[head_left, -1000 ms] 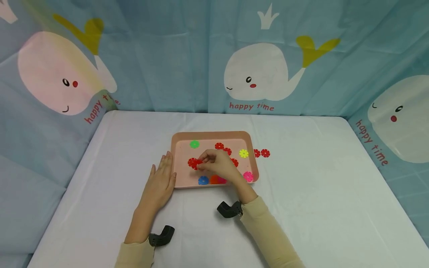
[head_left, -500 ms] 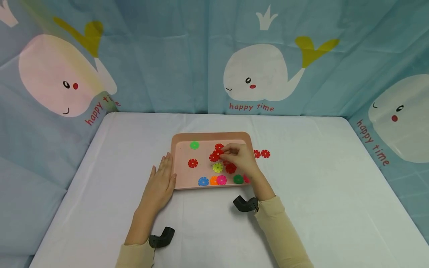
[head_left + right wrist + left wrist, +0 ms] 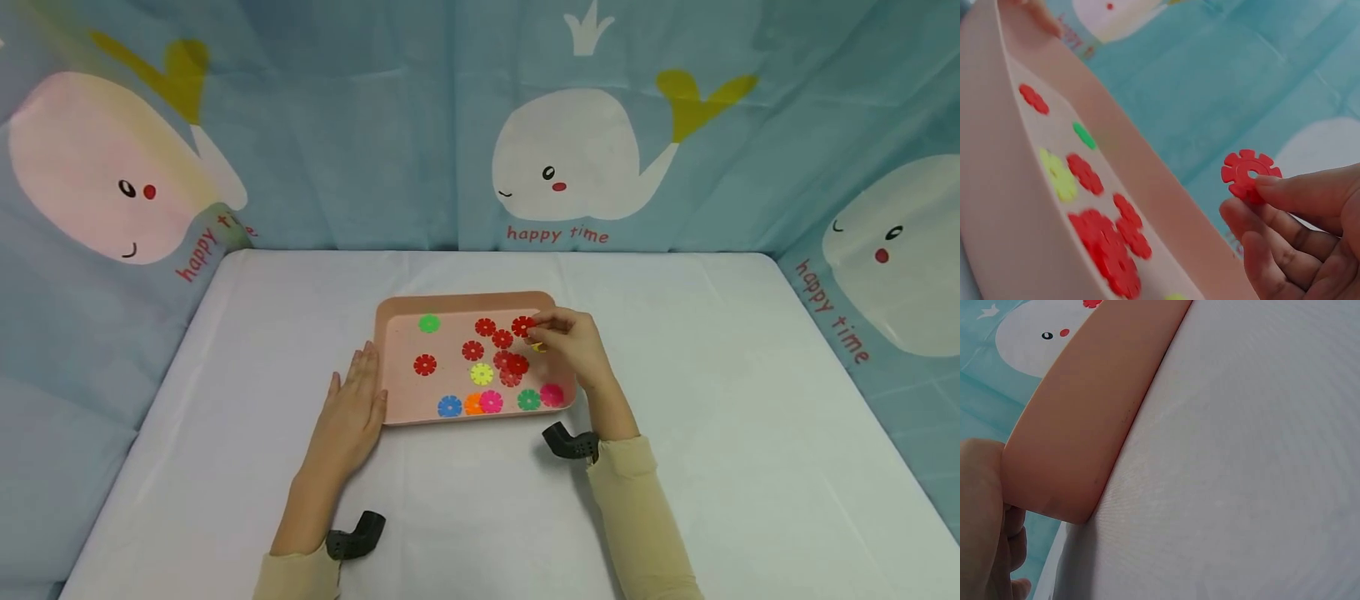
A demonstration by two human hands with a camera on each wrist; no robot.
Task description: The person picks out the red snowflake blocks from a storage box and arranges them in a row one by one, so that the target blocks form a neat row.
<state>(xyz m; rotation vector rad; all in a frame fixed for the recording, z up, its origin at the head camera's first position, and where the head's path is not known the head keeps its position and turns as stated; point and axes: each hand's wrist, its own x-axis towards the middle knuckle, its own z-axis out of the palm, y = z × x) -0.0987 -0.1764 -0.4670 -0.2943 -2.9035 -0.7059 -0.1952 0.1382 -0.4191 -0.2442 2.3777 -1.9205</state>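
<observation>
My right hand (image 3: pixel 579 346) pinches a red notched snowflake disc (image 3: pixel 1239 167) between thumb and finger, held above the right part of the pink tray (image 3: pixel 465 303). In the right wrist view this disc stands apart from the others, raised past the tray wall. My left hand (image 3: pixel 345 425) lies along the tray's left side, its fingers straight and touching it. In the left wrist view the tray's outer wall (image 3: pixel 1072 431) meets that hand. Inside the tray lie several red discs, among them a lone red disc (image 3: pixel 424 365) at left. A yellow disc near my right hand is partly hidden.
Along the tray's front lie a blue disc (image 3: pixel 450 406), an orange disc (image 3: pixel 472 404), two pink discs and a dark green disc (image 3: pixel 528 400). A bright green disc (image 3: pixel 429 323) sits at back left. A whale-print curtain (image 3: pixel 360 150) hangs behind the white-covered table (image 3: pixel 712 400).
My right hand has moved right and slightly back across the tray, carrying the red disc away from the left side. The left hand stays against the tray. The head view has shifted slightly.
</observation>
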